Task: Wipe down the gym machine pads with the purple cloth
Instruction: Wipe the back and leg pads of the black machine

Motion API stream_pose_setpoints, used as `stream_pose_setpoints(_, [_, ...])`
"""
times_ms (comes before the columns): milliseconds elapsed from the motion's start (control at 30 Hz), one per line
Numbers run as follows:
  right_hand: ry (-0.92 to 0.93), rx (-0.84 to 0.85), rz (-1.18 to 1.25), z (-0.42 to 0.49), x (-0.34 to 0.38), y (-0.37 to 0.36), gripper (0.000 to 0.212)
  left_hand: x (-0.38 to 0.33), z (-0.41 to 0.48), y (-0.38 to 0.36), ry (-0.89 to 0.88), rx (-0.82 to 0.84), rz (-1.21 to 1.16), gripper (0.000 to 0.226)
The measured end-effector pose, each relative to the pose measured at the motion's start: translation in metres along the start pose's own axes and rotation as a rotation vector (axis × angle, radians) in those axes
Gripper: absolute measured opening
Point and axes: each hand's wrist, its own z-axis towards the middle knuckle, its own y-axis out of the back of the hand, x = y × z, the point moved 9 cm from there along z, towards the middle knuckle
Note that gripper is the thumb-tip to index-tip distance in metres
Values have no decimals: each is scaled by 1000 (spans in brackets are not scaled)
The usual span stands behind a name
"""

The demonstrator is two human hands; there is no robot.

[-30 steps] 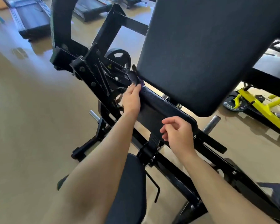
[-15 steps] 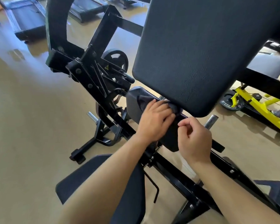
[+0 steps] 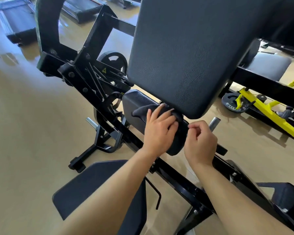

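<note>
**Cloth on the small pad, under my left hand**

The purple cloth lies on top of the small roller pad, and it looks almost black here in the shade. It is soft and light, I judge, so it folds and bunches easily; one loose corner sticks out beyond my fingers. It is better to hold it flat under the palm and not by a corner, otherwise it will roll up while rubbing. My left hand presses on it with fingers spread and slightly bent, gripping the cloth against the pad. My right hand is just beside, to the right, loosely curled with thumb and forefinger pinched together; I cannot tell if it holds an edge of the cloth or nothing. Directly above both hands hangs the big back pad, whose textured vinyl seems smooth and a little slippery. Below my left forearm is the seat pad. Behind my right hand a steel peg stands out, and further right yellow equipment rests on the floor.
</note>
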Motion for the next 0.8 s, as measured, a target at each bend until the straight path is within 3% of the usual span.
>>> stream_pose_setpoints(167, [-237, -29, 125, 0, -33, -1, 32, -48, -27, -21, -158, 100, 30, 22])
stream_pose_setpoints(233, [-247, 10, 166, 0, -36, -6, 45, -53, -29, -21, -184, 152, -18, 25])
stream_pose_setpoints(300, [-158, 63, 130, -2, -29, -11, 49, -51, -30, -7, -190, 96, -126, 24])
stream_pose_setpoints(400, [76, 196, -58, -12, -10, -30, 56, -21, -35, 17, -102, -130, -184, 26])
stream_pose_setpoints(567, [496, 293, -664, -35, 25, -69, 66, 27, -34, 6, -51, -85, -46, 58])
stream_pose_setpoints(700, [611, 367, -874, -22, 49, -106, 70, 74, -7, 11, 69, -116, -72, 65])
stream_pose_setpoints(800, [634, 405, -966, -14, 74, -141, 69, 106, 14, 28, 95, -202, -77, 57])
